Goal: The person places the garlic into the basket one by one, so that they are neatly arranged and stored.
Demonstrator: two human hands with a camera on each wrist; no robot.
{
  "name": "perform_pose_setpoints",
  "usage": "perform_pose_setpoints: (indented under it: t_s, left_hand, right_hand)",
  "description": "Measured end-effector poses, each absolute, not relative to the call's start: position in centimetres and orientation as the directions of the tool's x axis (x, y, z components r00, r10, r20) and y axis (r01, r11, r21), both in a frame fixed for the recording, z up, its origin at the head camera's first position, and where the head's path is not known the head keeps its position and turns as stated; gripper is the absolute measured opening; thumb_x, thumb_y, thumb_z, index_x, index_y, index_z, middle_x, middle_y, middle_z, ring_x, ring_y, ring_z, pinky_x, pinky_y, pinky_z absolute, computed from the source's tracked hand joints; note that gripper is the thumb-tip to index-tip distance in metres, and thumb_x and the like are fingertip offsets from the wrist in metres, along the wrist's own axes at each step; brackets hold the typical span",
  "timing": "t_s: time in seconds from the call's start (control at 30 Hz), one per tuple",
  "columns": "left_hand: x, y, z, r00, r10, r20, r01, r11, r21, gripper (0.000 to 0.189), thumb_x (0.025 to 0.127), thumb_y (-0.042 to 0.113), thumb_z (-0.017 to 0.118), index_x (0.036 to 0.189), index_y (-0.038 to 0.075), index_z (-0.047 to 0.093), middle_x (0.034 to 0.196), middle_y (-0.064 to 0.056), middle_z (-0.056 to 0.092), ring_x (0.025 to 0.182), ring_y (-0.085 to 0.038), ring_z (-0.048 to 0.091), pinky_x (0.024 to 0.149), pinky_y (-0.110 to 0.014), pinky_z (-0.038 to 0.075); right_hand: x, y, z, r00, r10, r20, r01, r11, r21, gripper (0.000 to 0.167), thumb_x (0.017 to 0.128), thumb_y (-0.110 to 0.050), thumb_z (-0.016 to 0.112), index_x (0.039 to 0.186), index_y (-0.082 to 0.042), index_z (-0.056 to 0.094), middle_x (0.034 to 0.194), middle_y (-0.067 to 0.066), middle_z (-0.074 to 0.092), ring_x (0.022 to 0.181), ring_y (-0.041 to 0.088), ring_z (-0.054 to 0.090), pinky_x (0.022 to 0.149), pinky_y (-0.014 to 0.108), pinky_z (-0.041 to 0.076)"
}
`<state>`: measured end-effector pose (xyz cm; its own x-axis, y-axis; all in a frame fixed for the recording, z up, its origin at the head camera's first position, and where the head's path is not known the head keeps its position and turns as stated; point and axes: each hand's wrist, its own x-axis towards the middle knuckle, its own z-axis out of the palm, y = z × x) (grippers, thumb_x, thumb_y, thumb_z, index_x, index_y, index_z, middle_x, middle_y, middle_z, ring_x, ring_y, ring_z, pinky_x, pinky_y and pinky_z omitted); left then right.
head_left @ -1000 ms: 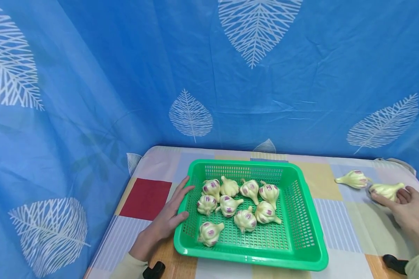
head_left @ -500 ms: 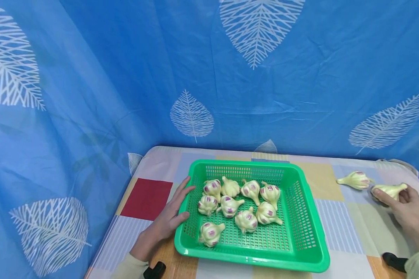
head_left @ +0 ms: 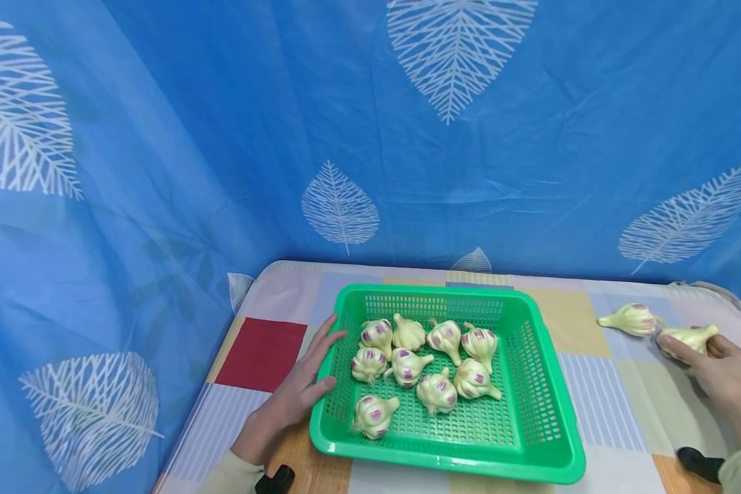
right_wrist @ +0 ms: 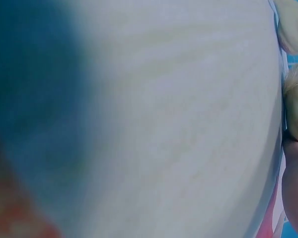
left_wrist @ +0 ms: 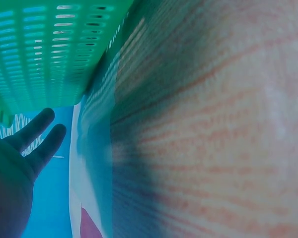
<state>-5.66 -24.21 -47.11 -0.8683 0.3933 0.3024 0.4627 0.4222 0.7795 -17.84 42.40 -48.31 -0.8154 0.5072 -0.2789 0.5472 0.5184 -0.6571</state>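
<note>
At the right of the head view my right hand (head_left: pixel 725 374) holds a garlic bulb (head_left: pixel 690 341) between thumb and fingers, its stem pointing right. Just left of it another garlic bulb (head_left: pixel 631 320) lies on the cloth. In the right wrist view parts of two bulbs and of the hand show at the right edge. My left hand (head_left: pixel 299 387) rests at the left rim of a green plastic basket (head_left: pixel 447 466), fingers straight and spread. Inside the basket lie several purple-streaked garlic bulbs (head_left: pixel 437 392), mostly toward its left and back. In the left wrist view the left hand (left_wrist: pixel 20 163) is beneath the basket's slotted wall (left_wrist: pixel 44 54).
A patchwork cloth (head_left: pixel 599 384) covers most of the table, with bare wood (head_left: pixel 321 460) at the front. Blue curtains (head_left: pixel 519 171) with white leaf prints hang behind and to the left. Black straps (head_left: pixel 698 466) are on both wrists.
My right thumb has closed further over the garlic bulb, which has barely moved. The left hand and basket stay in place; the head view has shifted slightly.
</note>
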Motion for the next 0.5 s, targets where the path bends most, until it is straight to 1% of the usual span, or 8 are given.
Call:
perform_pose_setpoints:
  t_s: [0.03,0.1,0.17,0.27,0.3,0.33,0.4,0.5]
  left_hand:
    - [-5.6,-24.2,-47.1,-0.869,0.394,0.301,0.461,0.422,0.781,0.070,0.093,0.024,0.056,0.157,0.009,0.031,0.168,-0.007,0.007,0.150,-0.029,0.014,0.103,-0.055,0.044]
    - [-5.6,-24.1,-47.2,-0.871,0.392,0.297,0.457,0.422,0.783,0.070,0.093,0.023,0.055,0.157,0.010,0.031,0.168,-0.006,0.007,0.150,-0.029,0.014,0.103,-0.054,0.045]
    - [-5.5,-24.1,-47.2,-0.873,0.388,0.297,0.455,0.422,0.784,0.070,0.093,0.023,0.055,0.157,0.011,0.031,0.168,-0.006,0.007,0.150,-0.029,0.014,0.103,-0.054,0.045]
    - [-5.4,-24.1,-47.2,-0.874,0.385,0.298,0.454,0.423,0.784,0.070,0.093,0.023,0.055,0.157,0.011,0.031,0.168,-0.006,0.007,0.150,-0.029,0.014,0.102,-0.053,0.047]
    - [-5.4,-24.1,-47.2,-0.873,0.385,0.300,0.456,0.424,0.783,0.070,0.093,0.024,0.055,0.157,0.011,0.031,0.168,-0.006,0.007,0.150,-0.029,0.014,0.101,-0.052,0.047]
    - [-5.4,-24.1,-47.2,-0.873,0.385,0.300,0.456,0.424,0.783,0.070,0.093,0.024,0.056,0.157,0.012,0.030,0.168,-0.006,0.007,0.150,-0.029,0.014,0.101,-0.051,0.047]
    - [-5.4,-24.1,-47.2,-0.873,0.385,0.300,0.456,0.424,0.782,0.071,0.093,0.024,0.056,0.157,0.012,0.030,0.168,-0.006,0.007,0.150,-0.029,0.014,0.101,-0.051,0.048]
    - [-5.4,-24.2,-47.2,-0.872,0.384,0.302,0.457,0.424,0.782,0.071,0.092,0.023,0.055,0.157,0.013,0.030,0.168,-0.006,0.007,0.150,-0.029,0.014,0.101,-0.051,0.048]
  right_hand:
    - [-17.7,42.4,-48.2,-0.810,0.513,-0.286,0.557,0.518,-0.649,0.099,0.093,-0.055,0.061,0.157,0.005,0.016,0.160,0.029,0.019,0.142,0.049,0.027,0.111,0.061,0.026]
    - [-17.5,42.5,-48.0,-0.812,0.511,-0.282,0.557,0.534,-0.636,0.100,0.092,-0.058,0.061,0.156,0.006,0.019,0.159,0.029,0.023,0.137,0.047,0.034,0.106,0.053,0.039]
    - [-17.2,42.7,-47.7,-0.824,0.497,-0.272,0.542,0.551,-0.634,0.099,0.092,-0.060,0.059,0.156,0.005,0.022,0.158,0.028,0.024,0.134,0.046,0.036,0.099,0.047,0.043]
    - [-16.9,43.1,-47.2,-0.861,0.457,-0.225,0.477,0.569,-0.670,0.096,0.093,-0.058,0.059,0.156,0.006,0.026,0.157,0.027,0.026,0.129,0.026,0.049,0.082,0.025,0.045]
    - [-16.9,43.2,-47.0,-0.875,0.442,-0.200,0.443,0.560,-0.700,0.093,0.094,-0.056,0.061,0.155,0.006,0.028,0.156,0.024,0.036,0.123,0.019,0.054,0.080,0.021,0.046]
    - [-16.8,43.2,-46.8,-0.886,0.432,-0.170,0.407,0.546,-0.732,0.091,0.094,-0.053,0.062,0.155,0.006,0.029,0.151,0.017,0.047,0.114,0.008,0.057,0.078,0.015,0.046]
    - [-16.7,43.3,-46.4,-0.910,0.402,-0.100,0.316,0.518,-0.794,0.083,0.096,-0.044,0.065,0.155,0.003,0.031,0.125,-0.008,0.062,0.094,-0.013,0.052,0.066,0.006,0.042]
    - [-17.2,44.4,-46.5,-0.938,0.345,0.040,0.138,0.476,-0.868,0.055,0.096,-0.026,0.070,0.144,-0.012,0.048,0.093,-0.035,0.045,0.075,-0.022,0.043,0.061,0.002,0.039]
